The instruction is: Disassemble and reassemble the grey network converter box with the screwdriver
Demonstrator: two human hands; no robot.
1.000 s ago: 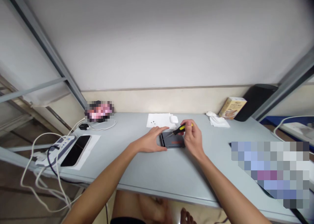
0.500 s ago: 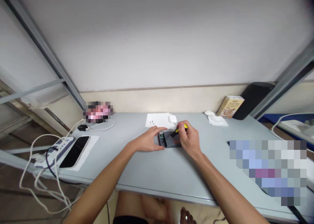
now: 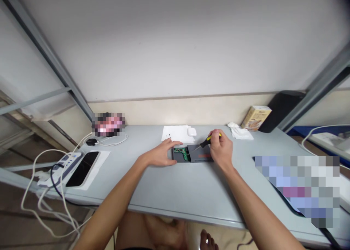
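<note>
On the desk lies a flat dark grey electronic device case [image 3: 178, 157], its left part uncovered so that a green circuit board [image 3: 180, 150] shows inside. The grey cover [image 3: 197, 156], with orange marking, sits shifted over to the right. My left hand [image 3: 158, 155] spans the left end of the case, thumb at the near edge and fingers at the far edge. Wrapped in my right hand [image 3: 222, 149] is a black and yellow screwdriver [image 3: 205, 143], tilted with its shaft over the cover toward the cover's left edge. My right fingers partly hide the cover's right end.
Behind the case, white paper [image 3: 177, 134] carries several tiny dark screws [image 3: 168, 135] and a white earbud case [image 3: 191, 132]. A phone [image 3: 82, 168] and a power strip [image 3: 58, 169] with cables are at left. Tissue [image 3: 242, 133], a yellow box [image 3: 256, 118] and a black speaker [image 3: 281, 109] stand back right.
The cover has slid right along the case, and the green circuit board has come into sight. My right hand moved right with the screwdriver; my left hand stayed at the case's left end.
</note>
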